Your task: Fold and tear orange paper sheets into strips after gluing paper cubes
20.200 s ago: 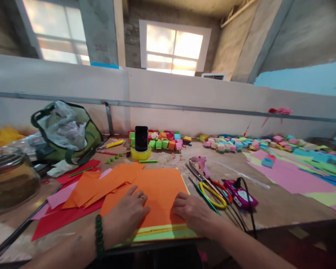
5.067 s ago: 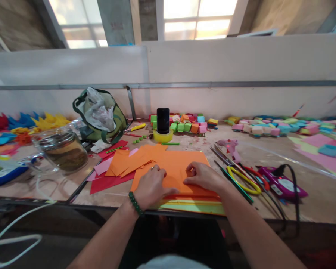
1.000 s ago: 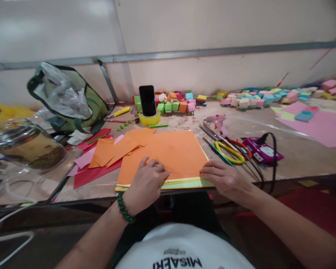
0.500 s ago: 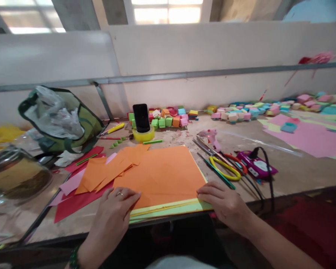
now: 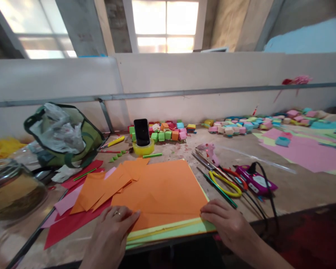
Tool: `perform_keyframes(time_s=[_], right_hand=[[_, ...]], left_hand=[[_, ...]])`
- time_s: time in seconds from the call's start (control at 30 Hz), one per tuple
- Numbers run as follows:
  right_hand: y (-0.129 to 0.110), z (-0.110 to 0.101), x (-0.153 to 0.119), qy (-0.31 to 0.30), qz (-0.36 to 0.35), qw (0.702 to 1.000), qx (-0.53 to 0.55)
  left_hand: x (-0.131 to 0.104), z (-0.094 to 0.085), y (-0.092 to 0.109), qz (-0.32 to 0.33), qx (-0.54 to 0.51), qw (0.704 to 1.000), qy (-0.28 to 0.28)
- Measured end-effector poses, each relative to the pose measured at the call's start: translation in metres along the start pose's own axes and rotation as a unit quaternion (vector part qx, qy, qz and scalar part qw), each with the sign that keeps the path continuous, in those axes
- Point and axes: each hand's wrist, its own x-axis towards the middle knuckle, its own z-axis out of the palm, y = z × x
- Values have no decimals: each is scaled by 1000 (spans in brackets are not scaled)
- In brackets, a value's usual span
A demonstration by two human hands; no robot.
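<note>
A large orange paper sheet lies over yellow and light green sheets at the table's near edge. Along its near side runs a crease, with a narrow strip turned over. My left hand, wearing a ring, holds the sheet's near left corner, thumb on the strip. At the near right corner my right hand grips the sheet with its fingers together; its thumb is hidden. Cut orange pieces overlap the sheet's left side, over red paper and pink paper.
Right of the sheet lie yellow-handled scissors, a pink glue gun and a purple power strip with cables. Behind stand a phone on a tape roll and small paper cubes. A green bag and glass jar stand left.
The view has tilted up, so the table and hands sit lower in the picture. Both hands stay at the orange sheet's near corners, and the sheet looks nearly unchanged.
</note>
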Motion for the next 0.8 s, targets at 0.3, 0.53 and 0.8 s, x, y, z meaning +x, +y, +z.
perform_keyframes(time_s=[0.3,0.53,0.8], right_hand=[[-3,0,-6,-8,7,1000,-30],[-5,-2,-10,-7,44,998,-49],[-11,-10,-9,-65,99,990,-75]], left_hand=[[0,-4,8,-35,-7,999,-15],[0,-5,9,-40,-8,999,-35],[4,-14,19,-66,-17,996,-62]])
